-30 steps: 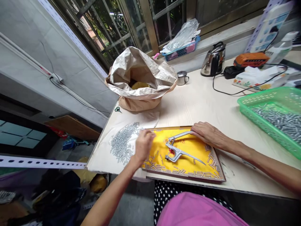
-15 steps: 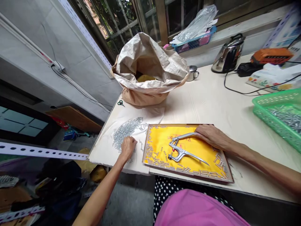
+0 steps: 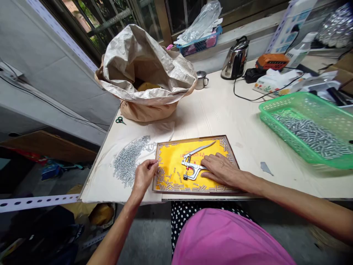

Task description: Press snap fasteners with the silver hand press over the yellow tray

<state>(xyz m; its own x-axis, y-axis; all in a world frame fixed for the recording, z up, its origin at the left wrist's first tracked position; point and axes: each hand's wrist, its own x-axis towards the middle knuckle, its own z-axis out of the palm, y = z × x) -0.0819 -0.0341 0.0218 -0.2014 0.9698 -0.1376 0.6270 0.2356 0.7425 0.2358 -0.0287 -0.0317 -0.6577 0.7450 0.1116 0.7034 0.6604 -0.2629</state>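
My right hand (image 3: 219, 169) is closed round the lower handle of a pair of silver snap pliers (image 3: 194, 167), thumb on one side and fingers on the other. The pliers lie in a shallow tray (image 3: 193, 139) with a yellow bottom, their upper handle spread away. Small metal springs or pins (image 3: 162, 175) are scattered along the tray's edges. My left hand (image 3: 143, 176) is at the tray's left rim, thumb and fingertips pinched together; what they hold is too small to make out. Left of it, a heap of the same small metal pieces (image 3: 127, 162) lies on white cloth.
A large open sack (image 3: 149, 110) stands behind the heap, with green-handled scissors (image 3: 120, 120) beside it. A green basket (image 3: 275, 129) of metal pieces is at the right. Farther back are a metal cup (image 3: 201, 80), a kettle (image 3: 235, 59) and a cable.
My left hand has moved from the heap to the tray's left rim. My right hand has shifted from the upper handle and tray edge onto the lower handle. The view has turned right.
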